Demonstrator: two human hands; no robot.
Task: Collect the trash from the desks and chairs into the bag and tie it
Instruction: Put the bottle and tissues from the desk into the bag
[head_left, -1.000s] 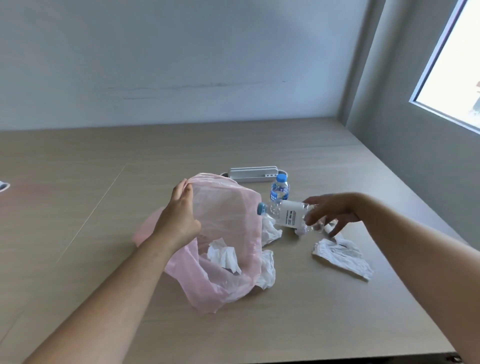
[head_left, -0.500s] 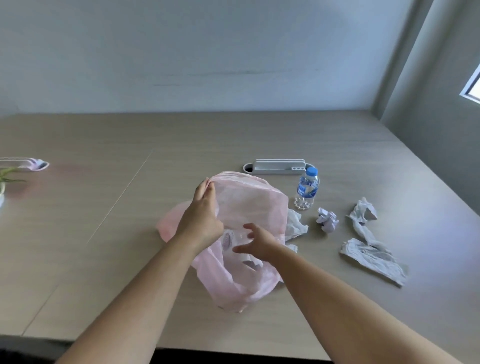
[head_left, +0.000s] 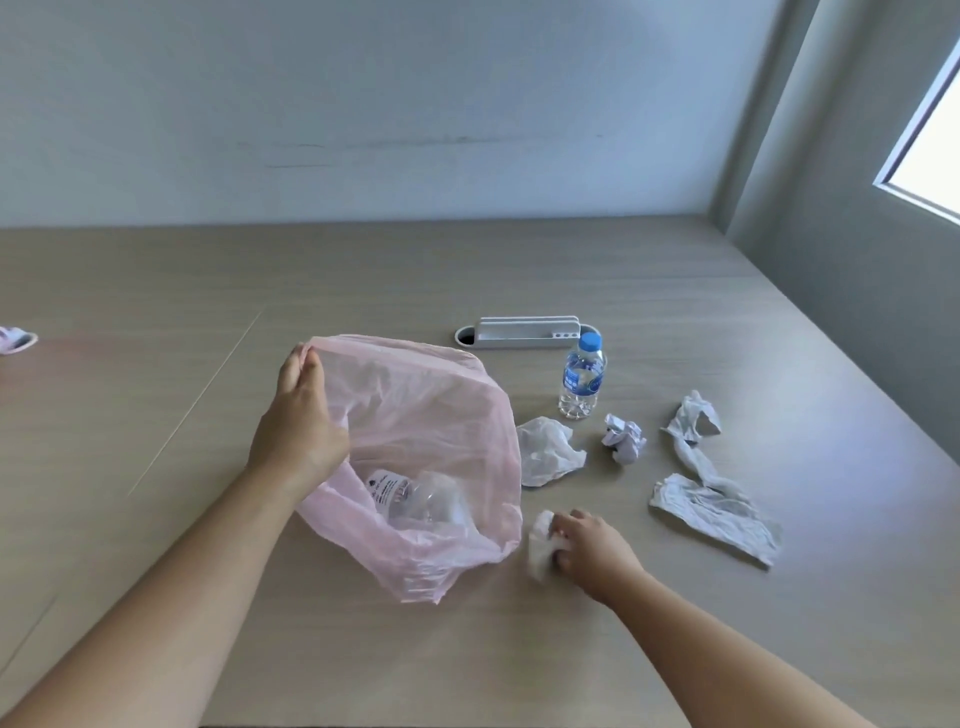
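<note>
Now | left hand (head_left: 298, 431) is pinching the pink bag (head_left: 441, 441) rim, holding it open on the table (head_left: 675, 291) | right hand (head_left: 592, 551) grip is closing on a crumpled tissue (head_left: 540, 545) just beside the bag | empty bottle (head_left: 410, 499) is lying inside the bag | upright bottle (head_left: 582, 382), paper wads (head_left: 623, 441) are sitting nearby

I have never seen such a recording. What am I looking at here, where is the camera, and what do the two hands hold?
There is no machine: a person wears a camera on the head, looking down at a desk. The left hand holds open the rim of a pink bag; an empty bottle lies inside. The right hand closes on a crumpled tissue beside the bag. Still on the desk: an upright water bottle, another tissue, a paper ball, a long wrinkled paper and a white holder.
</note>
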